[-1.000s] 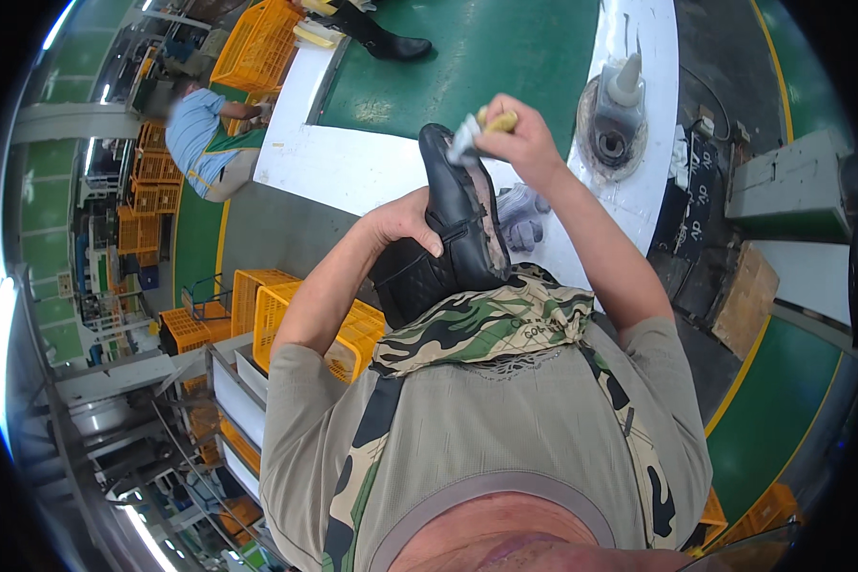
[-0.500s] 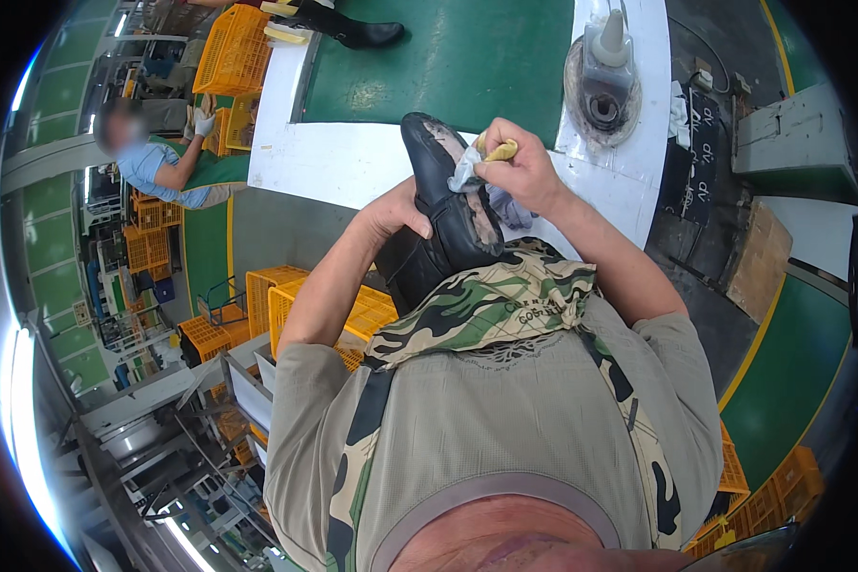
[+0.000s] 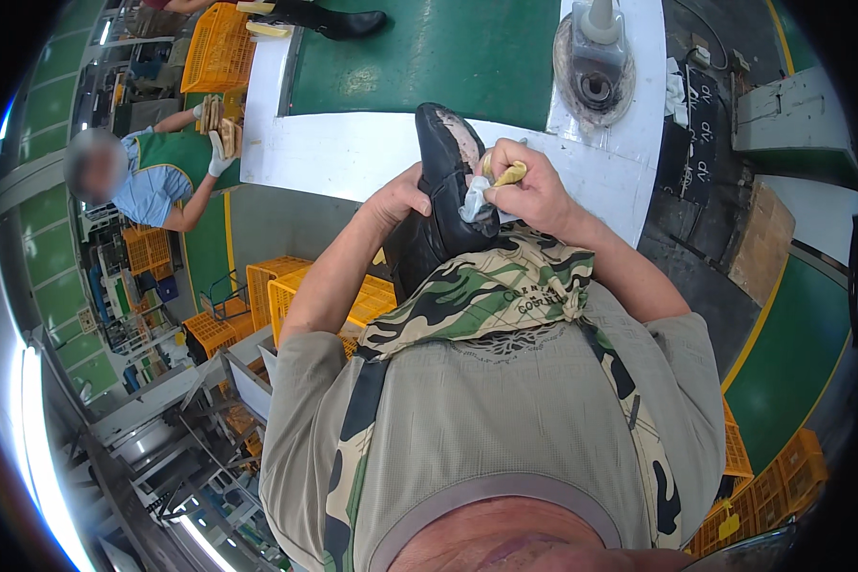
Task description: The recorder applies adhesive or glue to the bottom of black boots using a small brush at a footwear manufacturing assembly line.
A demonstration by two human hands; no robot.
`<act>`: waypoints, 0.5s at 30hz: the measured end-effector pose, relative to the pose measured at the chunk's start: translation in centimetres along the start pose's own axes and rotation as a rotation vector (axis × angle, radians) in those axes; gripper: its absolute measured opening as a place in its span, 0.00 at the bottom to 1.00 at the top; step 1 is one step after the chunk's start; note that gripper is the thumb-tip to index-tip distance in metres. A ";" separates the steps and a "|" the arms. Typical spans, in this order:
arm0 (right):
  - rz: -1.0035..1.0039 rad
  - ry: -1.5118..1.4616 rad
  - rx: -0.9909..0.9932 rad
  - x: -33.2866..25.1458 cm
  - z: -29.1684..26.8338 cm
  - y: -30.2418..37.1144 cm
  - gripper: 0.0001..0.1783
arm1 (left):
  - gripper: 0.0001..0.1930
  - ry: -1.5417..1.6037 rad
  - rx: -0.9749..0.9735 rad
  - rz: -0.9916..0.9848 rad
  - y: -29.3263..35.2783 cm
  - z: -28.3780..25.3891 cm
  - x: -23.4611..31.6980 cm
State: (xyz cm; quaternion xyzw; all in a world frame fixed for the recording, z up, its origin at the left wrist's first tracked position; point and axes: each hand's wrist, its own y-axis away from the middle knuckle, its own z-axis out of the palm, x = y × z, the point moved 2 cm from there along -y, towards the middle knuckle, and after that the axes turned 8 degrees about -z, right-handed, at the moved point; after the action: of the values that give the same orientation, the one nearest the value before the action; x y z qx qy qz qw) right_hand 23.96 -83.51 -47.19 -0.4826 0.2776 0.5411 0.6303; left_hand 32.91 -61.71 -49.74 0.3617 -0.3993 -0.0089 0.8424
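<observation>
Left hand [image 3: 398, 202] clamps a black ankle boot [image 3: 440, 181] by its side, thumb over the upper; right hand [image 3: 531, 193] pinches a crumpled whitish cloth [image 3: 475, 198] plus a yellow piece [image 3: 511, 173], fingers closed narrow. Boot sits in front of the camouflage apron [image 3: 505, 276], toe pointing away from the wearer, underside turned up and rightward; toe overlaps the white surface [image 3: 353, 157] in view, can't tell if touching. Cloth is at the heel end of the underside.

Progress, judging by looks: boot unfinished, no outsole on, pale strip exposed along the forefoot. Heel end is covered by cloth and fingers, so whether it's been gone over is unclear. Second black boot [image 3: 351, 23] lies apart by the green mat's [image 3: 419, 71] far left side, not in hand. Pale-nozzled bottle [image 3: 601, 27] stands at far right.
</observation>
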 end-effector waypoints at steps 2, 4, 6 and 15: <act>-0.008 -0.043 -0.024 0.0 -0.1 0.2 0.12 | 0.60 0.038 -0.008 -0.033 -0.5 -0.2 -0.6; -0.029 -0.056 -0.037 0.0 -0.2 0.3 0.12 | 0.60 0.072 -0.017 -0.056 -1.0 -0.4 -1.4; -0.041 -0.062 -0.056 0.0 -0.4 0.4 0.12 | 0.59 0.104 -0.032 -0.074 -1.5 -0.5 -2.3; -0.017 -0.040 -0.087 2.1 -2.1 1.6 0.12 | 0.51 0.325 -0.078 -0.023 -2.6 -1.5 -6.4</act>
State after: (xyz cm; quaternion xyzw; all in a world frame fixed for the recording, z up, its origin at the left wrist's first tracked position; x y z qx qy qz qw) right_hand 23.39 -84.66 -50.29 -0.5009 0.2372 0.5569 0.6186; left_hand 30.33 -60.78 -56.24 0.3301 -0.2528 0.0247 0.9091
